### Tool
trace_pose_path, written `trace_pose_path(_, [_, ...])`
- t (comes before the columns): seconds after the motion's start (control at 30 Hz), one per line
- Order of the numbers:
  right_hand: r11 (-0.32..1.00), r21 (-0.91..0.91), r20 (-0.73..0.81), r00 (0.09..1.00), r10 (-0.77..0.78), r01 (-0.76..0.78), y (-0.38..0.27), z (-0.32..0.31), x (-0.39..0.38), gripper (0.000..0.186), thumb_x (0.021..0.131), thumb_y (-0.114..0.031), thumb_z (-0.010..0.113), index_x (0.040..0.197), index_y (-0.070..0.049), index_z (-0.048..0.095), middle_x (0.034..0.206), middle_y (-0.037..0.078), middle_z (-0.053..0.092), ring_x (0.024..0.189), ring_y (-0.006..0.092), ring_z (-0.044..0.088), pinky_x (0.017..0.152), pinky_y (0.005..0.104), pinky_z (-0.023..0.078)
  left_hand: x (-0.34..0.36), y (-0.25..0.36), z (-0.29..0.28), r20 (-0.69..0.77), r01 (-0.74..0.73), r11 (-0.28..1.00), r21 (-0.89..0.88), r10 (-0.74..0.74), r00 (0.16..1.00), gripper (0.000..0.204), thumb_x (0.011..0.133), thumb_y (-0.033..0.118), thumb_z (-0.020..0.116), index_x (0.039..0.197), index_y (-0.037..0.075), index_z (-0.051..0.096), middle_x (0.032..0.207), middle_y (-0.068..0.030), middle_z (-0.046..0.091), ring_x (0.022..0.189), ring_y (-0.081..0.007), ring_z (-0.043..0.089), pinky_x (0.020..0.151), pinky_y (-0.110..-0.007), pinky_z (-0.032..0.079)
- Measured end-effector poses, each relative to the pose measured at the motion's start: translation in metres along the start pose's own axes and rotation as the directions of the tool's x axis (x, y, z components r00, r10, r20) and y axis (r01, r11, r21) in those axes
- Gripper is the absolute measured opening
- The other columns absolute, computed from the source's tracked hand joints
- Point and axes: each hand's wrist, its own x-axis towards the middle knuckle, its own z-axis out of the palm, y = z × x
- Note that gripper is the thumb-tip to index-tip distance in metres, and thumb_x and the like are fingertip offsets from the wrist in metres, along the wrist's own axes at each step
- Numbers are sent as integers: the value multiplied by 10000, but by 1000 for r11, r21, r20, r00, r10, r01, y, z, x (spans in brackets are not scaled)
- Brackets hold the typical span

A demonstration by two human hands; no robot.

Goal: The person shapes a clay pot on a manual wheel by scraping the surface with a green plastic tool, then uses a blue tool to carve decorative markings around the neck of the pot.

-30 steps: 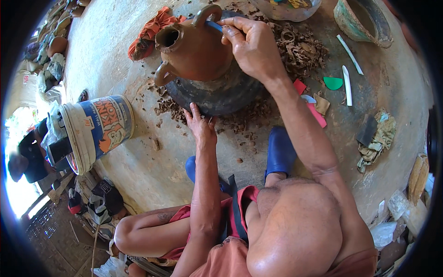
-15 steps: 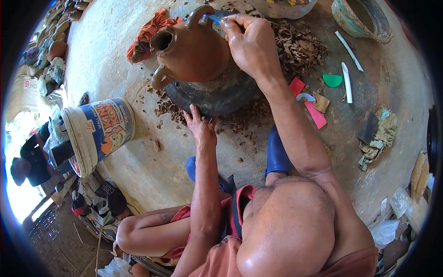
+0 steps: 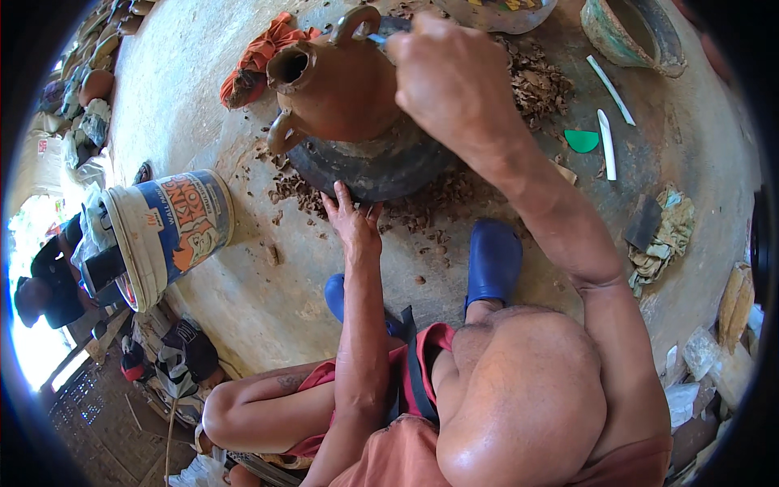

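Note:
A brown clay pot (image 3: 349, 93) with two looped handles and an open neck stands on a dark round turntable (image 3: 365, 174). My right hand (image 3: 454, 77) is closed on a thin blue tool (image 3: 377, 38), whose tip lies beside the pot's far handle (image 3: 357, 23). The rest of the tool is hidden by my fingers. At the near rim of the turntable rests my left hand (image 3: 355, 219), fingers stretched out against its edge and holding nothing.
Clay shavings (image 3: 540, 85) are heaped beyond my right hand. To the right lie white strips (image 3: 607, 146), a green half-round piece (image 3: 581, 141) and a crumpled cloth (image 3: 669, 235). An orange cloth (image 3: 260, 61) lies left of the pot, and a paint bucket (image 3: 170, 231) stands further left.
My right hand and forearm have risen and swung right, the elbow outward, now covering the red and pink pieces. The blue tool stays near the far handle. My left hand has hardly moved.

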Motion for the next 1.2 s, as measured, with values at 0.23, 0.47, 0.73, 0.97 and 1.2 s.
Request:
trace_pose_path(0.23, [980, 173, -160, 980, 121, -93, 18, -6, -31, 200, 975, -89, 703, 1162, -45, 758, 1000, 161, 722, 915, 389, 725, 797, 456, 585, -2, 3, -6, -18, -12, 999, 30, 12, 1000, 737, 1112, 385, 606, 1690, 265, 164, 1640, -135, 431, 1274, -402, 638, 996, -595, 573])
trace_pose_path(0.47, [822, 528, -122, 977, -175, 213, -18, 11, -68, 221, 876, -5, 709, 1079, -51, 783, 938, 102, 703, 860, 300, 732, 733, 418, 616, 5, 26, -22, -105, -65, 981, 183, 85, 991, 510, 1030, 123, 621, 1518, 106, 472, 1247, -98, 657, 1131, -284, 693, 921, -444, 619])
trace_pose_path(0.73, [900, 266, -87, 939, -334, 345, -50, 40, -60, 187, 852, -115, 695, 991, -4, 752, 917, 95, 655, 885, 255, 709, 686, 358, 639, -21, 92, 18, 166, -733, 659, 170, 714, 681, 589, 1013, -35, 695, 1569, -52, 501, 1560, -211, 574, 1368, -239, 612, 1108, -351, 522])
trace_pose_path(0.97, [904, 167, -147, 916, -373, 395, -59, 54, -62, 203, 853, -136, 713, 970, 26, 747, 940, 111, 671, 889, 234, 707, 640, 328, 640, -29, 85, 34, 201, -746, 655, 121, 720, 665, 468, 1037, -39, 674, 1490, -90, 571, 1360, -187, 714, 1193, -199, 705, 1028, -307, 564])
trace_pose_path(1.2, [920, 244, 95, 937, -338, 307, -62, 44, -52, 187, 906, -157, 695, 961, -1, 782, 920, 146, 740, 870, 283, 776, 695, 390, 667, -24, 84, 35, 151, -776, 610, 157, 762, 630, 405, 1023, -21, 703, 1422, -70, 652, 1212, -149, 781, 1062, -158, 738, 933, -293, 602])
